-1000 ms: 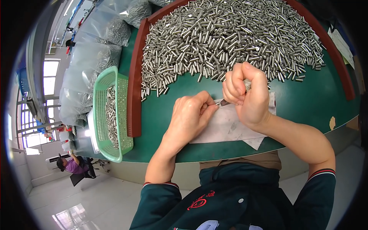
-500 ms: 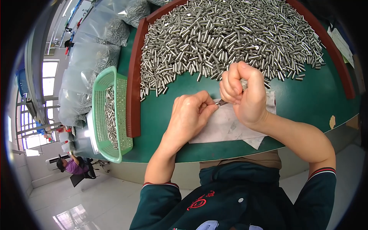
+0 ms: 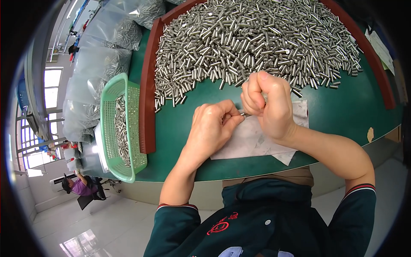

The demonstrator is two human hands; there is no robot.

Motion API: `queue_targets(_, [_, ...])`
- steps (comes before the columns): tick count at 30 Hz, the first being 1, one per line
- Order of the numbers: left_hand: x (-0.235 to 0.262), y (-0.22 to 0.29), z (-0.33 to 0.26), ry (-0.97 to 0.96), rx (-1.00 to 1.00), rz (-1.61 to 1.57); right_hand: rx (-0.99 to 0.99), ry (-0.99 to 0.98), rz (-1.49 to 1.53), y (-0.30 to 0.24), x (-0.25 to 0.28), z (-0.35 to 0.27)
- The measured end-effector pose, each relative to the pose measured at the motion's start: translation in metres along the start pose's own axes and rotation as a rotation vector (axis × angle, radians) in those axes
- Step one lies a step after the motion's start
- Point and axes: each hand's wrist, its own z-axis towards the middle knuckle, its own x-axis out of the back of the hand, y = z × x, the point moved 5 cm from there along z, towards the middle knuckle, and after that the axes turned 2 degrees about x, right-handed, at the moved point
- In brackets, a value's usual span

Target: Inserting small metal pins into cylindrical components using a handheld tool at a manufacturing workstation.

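Green counter (image 3: 342, 111): loose metal pins (image 3: 257, 38) heap at 1 o'clock, by far the larger share.
Green basket (image 3: 134, 124): at 9 o'clock, partly filled with similar pins.
Left hand (image 3: 210, 130): fingers pinch one pin (image 3: 242, 114) at 2 o'clock, over pale cloth (image 3: 252, 143).
Right hand (image 3: 274, 107): fingers clenched near that pin; any contents hidden, cannot tell.
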Motion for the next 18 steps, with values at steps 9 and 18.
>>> queue_targets(9, [0.013,-0.013,0.005,-0.018,0.02,-0.545,-0.086,-0.007,0.269,-0.005,0.006,0.004])
queue_targets(18, [0.01,-0.031,0.009,-0.124,0.189,-1.16,-0.115,-0.036,0.236,-0.003,0.007,-0.001])
